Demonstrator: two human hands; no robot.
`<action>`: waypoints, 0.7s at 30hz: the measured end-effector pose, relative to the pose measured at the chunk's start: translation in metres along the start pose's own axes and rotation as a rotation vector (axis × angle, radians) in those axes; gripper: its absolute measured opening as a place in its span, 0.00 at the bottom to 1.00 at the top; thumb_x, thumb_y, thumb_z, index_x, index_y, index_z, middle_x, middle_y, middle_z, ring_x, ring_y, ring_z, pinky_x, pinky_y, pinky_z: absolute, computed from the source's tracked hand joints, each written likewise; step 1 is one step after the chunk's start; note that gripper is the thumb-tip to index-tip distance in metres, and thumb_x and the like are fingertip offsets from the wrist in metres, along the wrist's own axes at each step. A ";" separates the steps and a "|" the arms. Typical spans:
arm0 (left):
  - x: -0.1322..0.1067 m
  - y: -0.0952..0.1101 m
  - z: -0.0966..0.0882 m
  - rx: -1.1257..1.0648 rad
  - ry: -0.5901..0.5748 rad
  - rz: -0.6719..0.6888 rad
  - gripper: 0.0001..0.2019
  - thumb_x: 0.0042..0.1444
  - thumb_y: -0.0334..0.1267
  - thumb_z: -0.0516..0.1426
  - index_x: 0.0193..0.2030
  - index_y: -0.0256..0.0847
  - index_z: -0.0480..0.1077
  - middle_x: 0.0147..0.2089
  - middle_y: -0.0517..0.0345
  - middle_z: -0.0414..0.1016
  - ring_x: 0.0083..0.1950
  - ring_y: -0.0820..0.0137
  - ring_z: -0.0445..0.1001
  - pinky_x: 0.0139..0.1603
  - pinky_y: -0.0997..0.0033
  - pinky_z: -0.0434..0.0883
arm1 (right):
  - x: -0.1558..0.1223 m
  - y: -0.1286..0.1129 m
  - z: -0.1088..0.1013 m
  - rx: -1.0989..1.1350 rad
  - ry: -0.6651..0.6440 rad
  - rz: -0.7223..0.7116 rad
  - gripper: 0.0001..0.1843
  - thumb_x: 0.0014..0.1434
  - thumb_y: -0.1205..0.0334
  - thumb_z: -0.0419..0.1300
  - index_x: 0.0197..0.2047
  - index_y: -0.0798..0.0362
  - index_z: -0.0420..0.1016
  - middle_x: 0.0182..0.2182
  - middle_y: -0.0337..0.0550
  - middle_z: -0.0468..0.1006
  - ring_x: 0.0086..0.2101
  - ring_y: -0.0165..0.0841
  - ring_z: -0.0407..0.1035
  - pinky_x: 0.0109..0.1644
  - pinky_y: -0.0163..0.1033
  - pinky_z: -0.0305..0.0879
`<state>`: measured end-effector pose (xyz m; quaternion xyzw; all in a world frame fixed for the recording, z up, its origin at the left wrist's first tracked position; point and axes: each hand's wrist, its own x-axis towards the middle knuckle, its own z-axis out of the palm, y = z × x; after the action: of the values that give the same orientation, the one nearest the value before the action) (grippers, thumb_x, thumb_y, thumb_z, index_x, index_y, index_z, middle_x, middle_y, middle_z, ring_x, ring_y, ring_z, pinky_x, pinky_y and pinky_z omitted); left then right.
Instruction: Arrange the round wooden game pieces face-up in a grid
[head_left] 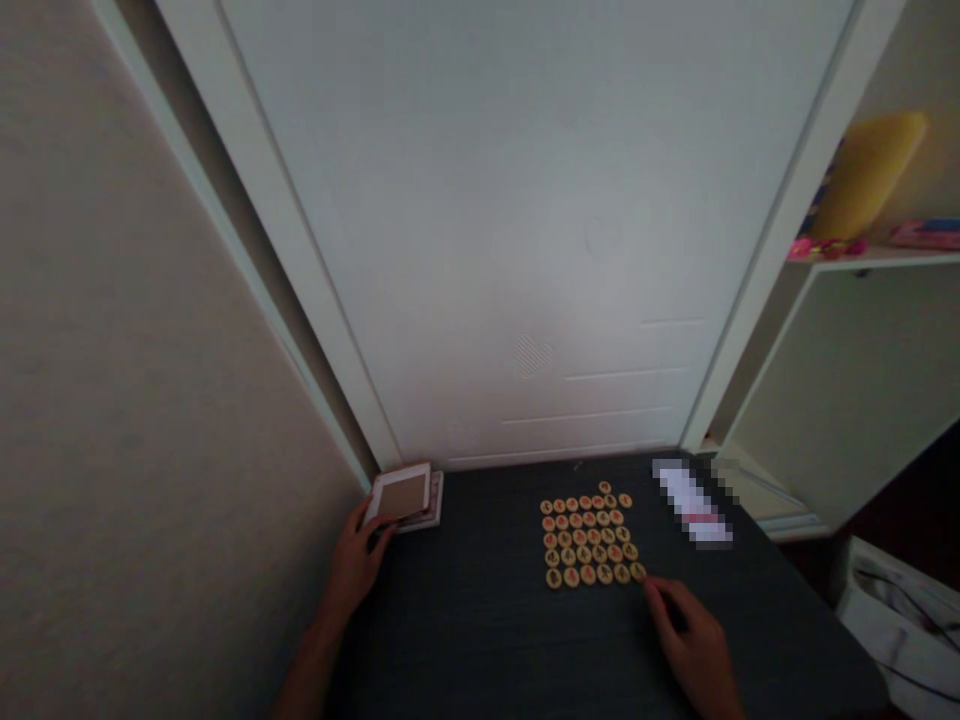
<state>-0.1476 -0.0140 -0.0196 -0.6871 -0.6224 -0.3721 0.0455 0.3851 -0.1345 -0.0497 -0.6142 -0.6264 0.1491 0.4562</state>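
Note:
Round wooden Chinese chess pieces (593,537) with red or dark characters lie in rows on a dark table. One loose piece (605,488) sits just above the top row, and another lies at its right end. My right hand (691,640) is at the bottom right corner of the rows, its thumb and forefinger closed at the edge of the corner piece (637,571). At the table's far left, my left hand (355,556) grips the near left corner of a flat white box (405,497) with a brown inner panel. Some of its fingers are hidden along the box's side.
The dark tabletop (465,620) meets a white door panel (510,250) at the back and a wall (150,400) on the left. A blurred-out white item (691,503) lies at the right. Beyond stand a shelf (885,262) and a white container with cables (900,620).

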 end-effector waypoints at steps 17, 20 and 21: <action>-0.011 0.209 -0.025 -0.843 -0.184 -0.121 0.11 0.64 0.45 0.58 0.50 0.46 0.75 0.55 0.51 0.79 0.56 0.54 0.78 0.61 0.44 0.72 | 0.074 -0.157 0.017 0.743 -0.269 0.116 0.29 0.63 0.42 0.59 0.62 0.46 0.67 0.53 0.52 0.78 0.45 0.43 0.78 0.50 0.50 0.74; -0.023 0.225 -0.028 -0.565 -0.233 0.174 0.07 0.63 0.36 0.60 0.46 0.50 0.77 0.59 0.55 0.75 0.67 0.54 0.66 0.68 0.43 0.63 | 0.082 -0.165 0.018 0.940 -0.346 0.272 0.37 0.60 0.36 0.60 0.65 0.47 0.62 0.51 0.54 0.80 0.42 0.45 0.80 0.43 0.49 0.77; -0.028 0.230 -0.028 -0.512 -0.238 0.233 0.08 0.63 0.35 0.59 0.46 0.52 0.77 0.61 0.55 0.74 0.69 0.55 0.64 0.69 0.43 0.62 | 0.083 -0.164 0.020 0.966 -0.344 0.306 0.39 0.57 0.36 0.63 0.65 0.48 0.62 0.49 0.53 0.81 0.42 0.45 0.80 0.42 0.49 0.77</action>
<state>0.0456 -0.1026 0.0770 -0.7818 -0.4263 -0.4260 -0.1601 0.2808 -0.0851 0.0942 -0.3854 -0.4551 0.5838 0.5509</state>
